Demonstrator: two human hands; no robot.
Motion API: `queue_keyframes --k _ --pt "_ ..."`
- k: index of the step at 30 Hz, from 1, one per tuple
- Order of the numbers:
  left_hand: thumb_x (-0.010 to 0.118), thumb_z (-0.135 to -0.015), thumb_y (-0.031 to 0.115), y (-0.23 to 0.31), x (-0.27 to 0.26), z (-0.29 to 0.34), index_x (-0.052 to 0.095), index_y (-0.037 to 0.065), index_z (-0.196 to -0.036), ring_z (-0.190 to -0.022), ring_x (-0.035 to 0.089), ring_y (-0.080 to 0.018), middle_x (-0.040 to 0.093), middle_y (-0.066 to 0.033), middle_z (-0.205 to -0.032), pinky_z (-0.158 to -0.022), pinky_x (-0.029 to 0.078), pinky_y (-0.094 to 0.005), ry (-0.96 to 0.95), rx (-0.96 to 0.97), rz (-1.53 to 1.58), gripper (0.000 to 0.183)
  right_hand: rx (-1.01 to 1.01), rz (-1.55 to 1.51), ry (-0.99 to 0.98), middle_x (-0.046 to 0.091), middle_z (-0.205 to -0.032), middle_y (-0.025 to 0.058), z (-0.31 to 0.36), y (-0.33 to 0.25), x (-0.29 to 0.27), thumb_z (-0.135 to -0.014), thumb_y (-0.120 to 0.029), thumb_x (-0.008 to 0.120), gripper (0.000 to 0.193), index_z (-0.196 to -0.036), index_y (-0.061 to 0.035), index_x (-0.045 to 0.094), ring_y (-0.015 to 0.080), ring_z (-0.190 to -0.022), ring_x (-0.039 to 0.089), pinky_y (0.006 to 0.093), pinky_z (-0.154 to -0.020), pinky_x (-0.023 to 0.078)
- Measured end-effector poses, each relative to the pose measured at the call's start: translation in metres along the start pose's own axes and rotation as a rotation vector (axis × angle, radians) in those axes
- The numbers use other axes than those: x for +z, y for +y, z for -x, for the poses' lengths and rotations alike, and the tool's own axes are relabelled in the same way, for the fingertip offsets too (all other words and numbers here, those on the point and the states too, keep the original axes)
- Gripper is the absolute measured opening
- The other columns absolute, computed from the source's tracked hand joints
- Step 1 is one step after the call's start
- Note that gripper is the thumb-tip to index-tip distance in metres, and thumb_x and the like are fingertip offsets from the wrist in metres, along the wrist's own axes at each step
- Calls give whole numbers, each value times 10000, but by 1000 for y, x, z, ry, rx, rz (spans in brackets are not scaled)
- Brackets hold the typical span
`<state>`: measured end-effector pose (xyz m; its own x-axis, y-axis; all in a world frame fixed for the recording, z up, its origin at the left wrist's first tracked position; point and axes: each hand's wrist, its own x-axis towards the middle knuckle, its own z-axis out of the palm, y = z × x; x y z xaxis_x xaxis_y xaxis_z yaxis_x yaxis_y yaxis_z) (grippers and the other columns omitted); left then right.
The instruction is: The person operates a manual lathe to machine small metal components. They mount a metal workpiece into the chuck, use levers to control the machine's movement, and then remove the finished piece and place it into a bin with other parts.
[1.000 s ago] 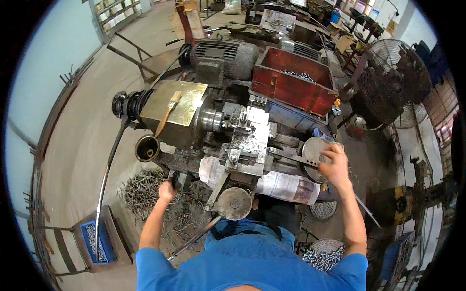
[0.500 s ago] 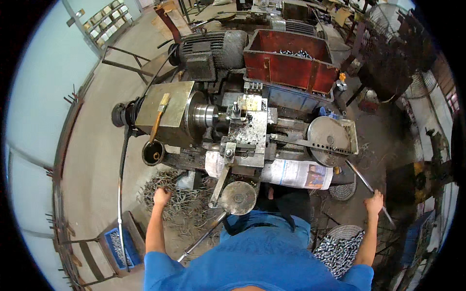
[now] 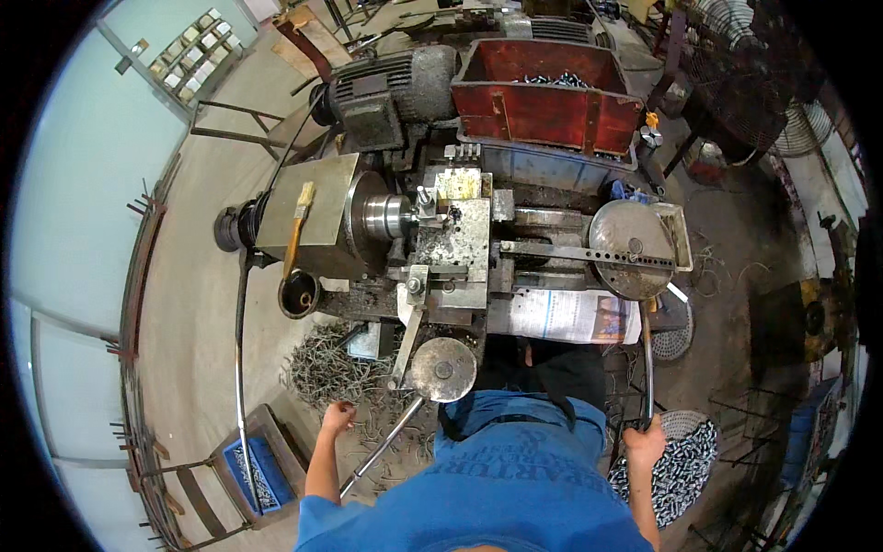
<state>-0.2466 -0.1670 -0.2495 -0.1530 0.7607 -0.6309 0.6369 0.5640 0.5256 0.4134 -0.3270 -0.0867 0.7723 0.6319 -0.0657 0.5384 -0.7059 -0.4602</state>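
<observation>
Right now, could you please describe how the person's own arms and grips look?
The left grip and right grip are ungloved human hands. Both forearms are bare, without visible watch or bracelet. A blue short-sleeved fabric shirt is worn, with darker lettering.

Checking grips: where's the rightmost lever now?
In the head view, the lever is right of centre, below the larger disc, its lower end in the right hand.

Right grip (image 3: 644, 443) on metal lever (image 3: 647, 368), lathe (image 3: 464, 241)
</observation>
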Motion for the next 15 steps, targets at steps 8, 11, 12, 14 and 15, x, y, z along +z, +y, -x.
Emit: queue_keyframes --k 8,11,12,14,15 --pt "582 -795 85 56 -19 -8 613 -31 -965 -499 594 -149 629 -85 -677 -459 493 -303 51 92 99 207 -20 216 -3 607 -706 221 -21 13 -9 -611 -272 598 383 -929 -61 566 411 -651 582 476 -606 461" --pt "600 -786 191 70 -38 -27 624 -9 -868 -589 624 -279 646 -139 -704 -569 504 -380 247 225 -167 217 -251 466 121 596 -751 191 -92 80 -26 -633 -293 627 417 -966 -45 581 377 -661 583 465 -596 467" --pt "602 -780 231 69 -45 -35 623 -2 -838 -641 628 -334 650 -162 -723 -617 503 -408 389 311 -318 241 -280 554 95 593 -780 174 -128 83 -39 -644 -295 634 422 -982 -47 587 359 -677 585 454 -595 471" --pt "600 -788 316 126 -52 -45 615 39 -905 -782 611 -384 645 -187 -825 -682 487 -450 439 321 -427 302 -173 679 209 594 -895 125 -194 103 -48 -643 -220 655 429 -1041 -79 581 323 -791 589 423 -687 478" --pt "589 -801 354 141 -51 -54 607 45 -937 -802 609 -379 644 -189 -849 -689 486 -453 424 339 -539 338 -128 838 273 599 -933 132 -223 100 -53 -631 -194 664 529 -1135 -78 549 320 -860 583 435 -775 453"
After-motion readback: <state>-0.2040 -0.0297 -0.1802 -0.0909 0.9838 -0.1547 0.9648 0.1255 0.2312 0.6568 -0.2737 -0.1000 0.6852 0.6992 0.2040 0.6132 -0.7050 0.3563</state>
